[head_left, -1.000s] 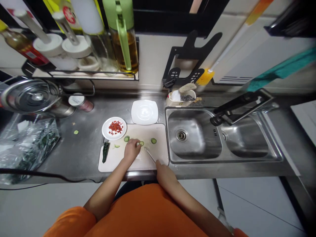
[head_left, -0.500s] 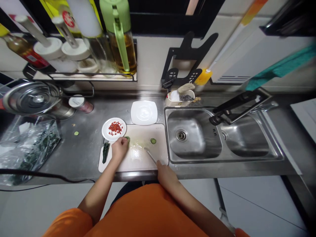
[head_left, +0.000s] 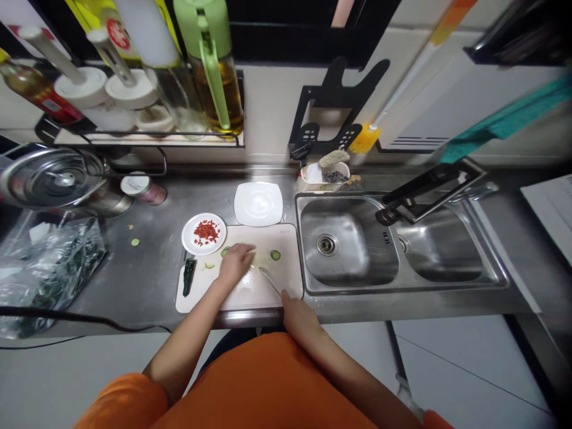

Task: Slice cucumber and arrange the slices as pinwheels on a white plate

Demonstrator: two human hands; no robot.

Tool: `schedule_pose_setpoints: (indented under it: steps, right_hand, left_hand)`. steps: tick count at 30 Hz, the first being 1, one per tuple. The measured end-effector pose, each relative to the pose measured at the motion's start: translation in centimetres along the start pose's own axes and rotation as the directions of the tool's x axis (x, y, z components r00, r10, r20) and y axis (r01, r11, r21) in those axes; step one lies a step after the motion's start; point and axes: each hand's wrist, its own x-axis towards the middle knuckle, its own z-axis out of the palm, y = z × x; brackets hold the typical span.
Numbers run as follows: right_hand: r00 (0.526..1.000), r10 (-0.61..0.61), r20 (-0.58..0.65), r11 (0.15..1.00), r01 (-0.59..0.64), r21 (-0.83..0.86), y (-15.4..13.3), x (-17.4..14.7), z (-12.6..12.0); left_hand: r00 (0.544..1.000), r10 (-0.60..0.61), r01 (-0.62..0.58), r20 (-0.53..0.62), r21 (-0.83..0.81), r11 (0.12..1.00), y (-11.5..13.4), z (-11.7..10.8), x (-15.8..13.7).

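Note:
My left hand (head_left: 236, 263) is over the middle of the white cutting board (head_left: 286, 238), its fingers stretched to the right and slightly blurred; I see nothing held in them. A cucumber slice (head_left: 224, 251) lies just beside it. In my right hand (head_left: 295, 311), at the board's front right, is a knife (head_left: 269, 281) with its blade pointing up and left, low over or resting on the board. More cucumber slices (head_left: 275, 255) lie to the right. At the left are a dark green cucumber piece (head_left: 189, 277) and a pale thin scrap (head_left: 208, 266).
A round plate of red bits (head_left: 186, 237) overlaps the board's back left corner. Behind the board stands a white square plate (head_left: 258, 204). The double sink (head_left: 348, 244) adjoins on the right. At the left are a plastic bag of greens (head_left: 67, 268), a pot (head_left: 105, 199) and a jar (head_left: 145, 189).
My left hand has moved right from the board's left part towards its middle, and its fingers have straightened. Pale scraps now show where it was. My right hand and the knife stay nearly still.

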Motion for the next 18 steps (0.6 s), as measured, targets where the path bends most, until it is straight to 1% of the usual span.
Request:
schedule_pose_setpoints:
  steps: [2,4,8,10,13,16,18]
  right_hand:
    - [1.000,-0.001,-0.006,1.000,0.001,-0.003,0.0,0.1,0.1]
    - [1.000,-0.009,-0.013,1.000,0.009,-0.008,0.1,0.2,0.4]
    - [1.000,-0.018,-0.020,1.000,0.018,-0.015,0.3,0.4,0.8]
    - [1.000,-0.012,-0.028,1.000,0.011,-0.018,0.3,0.4,0.9]
    - [1.000,-0.006,-0.028,1.000,0.006,-0.012,0.2,0.2,0.7]
    - [1.000,-0.001,-0.020,1.000,0.001,0.003,0.1,0.1,0.4]
    - [1.000,0.004,-0.017,1.000,-0.004,0.006,0.1,0.1,0.3]
  left_hand:
    - [0.984,0.054,-0.051,0.172,-0.017,0.999,1.3,1.1,1.7]
    - [0.956,0.064,-0.072,0.286,0.017,0.997,2.3,2.3,3.2]
    - [0.904,0.120,-0.148,0.411,0.038,0.988,3.3,3.9,4.8]
    - [0.884,0.144,-0.184,0.446,0.048,0.982,3.4,4.2,5.0]
    - [0.875,0.158,-0.207,0.457,0.058,0.977,3.6,4.2,5.1]
    - [0.889,0.162,-0.192,0.428,0.029,0.981,3.8,4.0,5.2]
    - [0.903,0.139,-0.149,0.407,-0.008,0.989,3.9,3.7,5.1]
